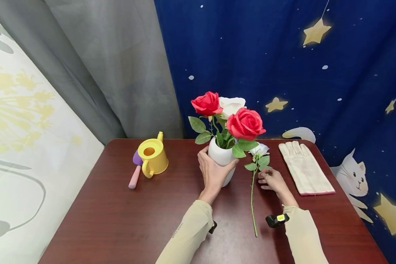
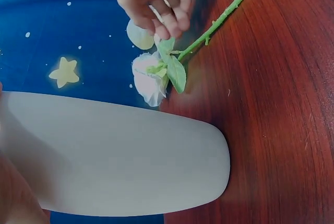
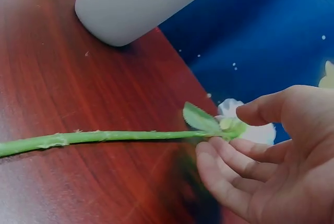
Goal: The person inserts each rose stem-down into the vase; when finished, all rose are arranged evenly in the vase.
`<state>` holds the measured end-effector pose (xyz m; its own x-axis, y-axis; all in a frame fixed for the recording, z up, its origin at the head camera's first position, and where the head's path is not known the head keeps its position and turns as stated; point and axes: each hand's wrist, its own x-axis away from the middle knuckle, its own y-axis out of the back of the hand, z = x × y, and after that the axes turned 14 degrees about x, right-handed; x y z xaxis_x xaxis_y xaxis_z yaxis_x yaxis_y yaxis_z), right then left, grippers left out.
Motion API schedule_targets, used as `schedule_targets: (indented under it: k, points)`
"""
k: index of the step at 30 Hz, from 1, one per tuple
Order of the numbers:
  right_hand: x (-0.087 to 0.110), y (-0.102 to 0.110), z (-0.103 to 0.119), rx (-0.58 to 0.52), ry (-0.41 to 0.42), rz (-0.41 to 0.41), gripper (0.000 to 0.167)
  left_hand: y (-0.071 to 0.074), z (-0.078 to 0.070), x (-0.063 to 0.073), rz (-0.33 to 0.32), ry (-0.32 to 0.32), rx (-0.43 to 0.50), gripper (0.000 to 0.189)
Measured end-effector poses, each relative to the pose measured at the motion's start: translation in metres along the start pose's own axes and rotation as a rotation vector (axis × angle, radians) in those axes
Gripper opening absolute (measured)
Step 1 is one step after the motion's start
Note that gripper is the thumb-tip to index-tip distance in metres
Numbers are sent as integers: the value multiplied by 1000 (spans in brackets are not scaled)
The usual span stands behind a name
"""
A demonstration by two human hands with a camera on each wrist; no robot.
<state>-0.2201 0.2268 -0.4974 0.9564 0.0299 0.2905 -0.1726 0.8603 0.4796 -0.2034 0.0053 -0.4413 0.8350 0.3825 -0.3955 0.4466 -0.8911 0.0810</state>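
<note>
My left hand (image 1: 214, 172) grips the white vase (image 1: 220, 155) around its side, thumb on the near side. In the vase stand two red roses (image 1: 245, 124) and a white rose (image 1: 231, 105) with green leaves. Another white rose (image 1: 259, 149) lies on the table to the right of the vase, its green stem (image 3: 104, 136) pointing toward me. Beside that stem, just below the leaves, is my right hand (image 1: 273, 180). Its fingers are loosely bent, with the thumb (image 3: 261, 109) apart from them, and nothing is pinched between. Whether the fingertips touch the stem is unclear.
A yellow watering can (image 1: 156, 157) stands at the table's back left, beside a small trowel (image 1: 135, 176) with a pink handle and purple blade. A white work glove (image 1: 305, 168) lies at the right edge of the brown table (image 1: 118, 227). Curtains hang behind.
</note>
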Motion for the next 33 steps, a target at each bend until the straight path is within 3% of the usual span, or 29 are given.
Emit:
schedule_targets:
  k: [8,13,17,20,22,24,27,33]
  points:
    - [-11,-16,-3,-16,-43,-76,31,3,2,-2,-4,-7,-13,94]
    - [-17,-26,-5,13,-65,-181,29,3,2,-2,-7,-3,-8,94]
    - [-19,-30,-6,238,-74,-276,33,0,0,0,-16,4,-13,94]
    - [-19,-31,-6,429,-73,-305,32,-3,-3,2,-29,21,-26,96]
    - [-20,-32,-6,486,-77,-313,29,-4,-5,3,-38,34,-33,98]
    - [-20,-33,-7,469,-78,-305,24,-3,-6,5,-45,51,-38,101]
    - [-21,-32,-9,331,-89,-269,18,1,-7,8,-39,76,-48,104]
    - [-18,-25,-18,42,-54,-200,19,11,-8,15,63,58,-47,96]
